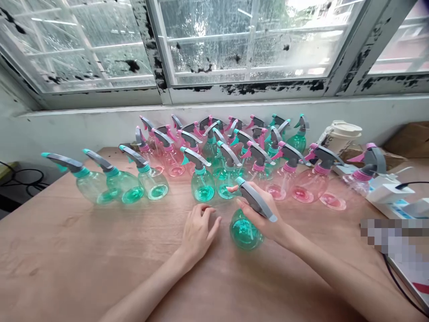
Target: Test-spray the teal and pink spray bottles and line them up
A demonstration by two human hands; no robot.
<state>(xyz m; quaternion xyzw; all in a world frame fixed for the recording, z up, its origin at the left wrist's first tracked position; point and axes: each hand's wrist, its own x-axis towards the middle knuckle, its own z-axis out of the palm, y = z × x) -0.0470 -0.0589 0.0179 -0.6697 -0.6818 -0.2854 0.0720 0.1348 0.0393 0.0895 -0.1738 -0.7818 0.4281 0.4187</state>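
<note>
My right hand [268,210] is closed around the neck of a green spray bottle [246,230] with a grey and teal trigger head. That bottle is close to the wooden table; I cannot tell whether its base touches. My left hand [200,228] rests on the tabletop to its left, fingers loosely curved and apart, holding nothing. Just beyond the hands stand a green spray bottle [203,185] and another green spray bottle [226,183], partly hidden by my right hand. To the right is a pink spray bottle [310,183].
Several green and pink spray bottles fill the back of the table [83,259], with green ones [152,183] in a row at left. A lidded paper cup [342,134], a white power strip [392,201] with plugs and a black cable [398,281] lie at right. Windows rise behind.
</note>
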